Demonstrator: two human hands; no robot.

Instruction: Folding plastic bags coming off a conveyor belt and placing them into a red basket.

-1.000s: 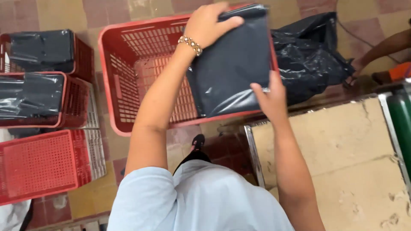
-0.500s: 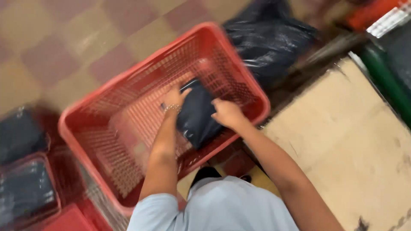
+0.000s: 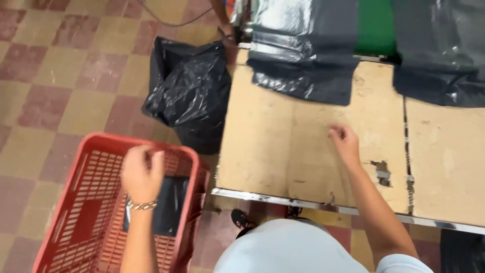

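Hovering over a red crate point(image 3: 76, 202), the left hand point(image 3: 141, 172) has its fingers point(image 3: 151, 159) loosely curled and holds nothing. A beaded bracelet point(image 3: 141, 205) sits on its wrist. A dark flat pack point(image 3: 164, 205) lies on the crate floor just below the hand, toward 5 o'clock of the fingers and apart from them; the wrist hides part of it.

The right hand point(image 3: 346, 144) is over a worn tan table point(image 3: 283, 146), at 3 o'clock from the left hand and well apart from it. Its fingers point(image 3: 336, 132) are bent inward near the tabletop with nothing between them; whether the tips touch the surface cannot be told.

At 12 o'clock from the right hand, 2 sheets of dark plastic point(image 3: 303, 55) spread across the far part of the table, with a green strip point(image 3: 374, 25) showing between them. At 12 o'clock from the crate, a black bag point(image 3: 189, 86) stands open on the tiled floor point(image 3: 55, 71), just beside the table's left edge. A metal rim point(image 3: 353, 210) runs along the near edge of the table.
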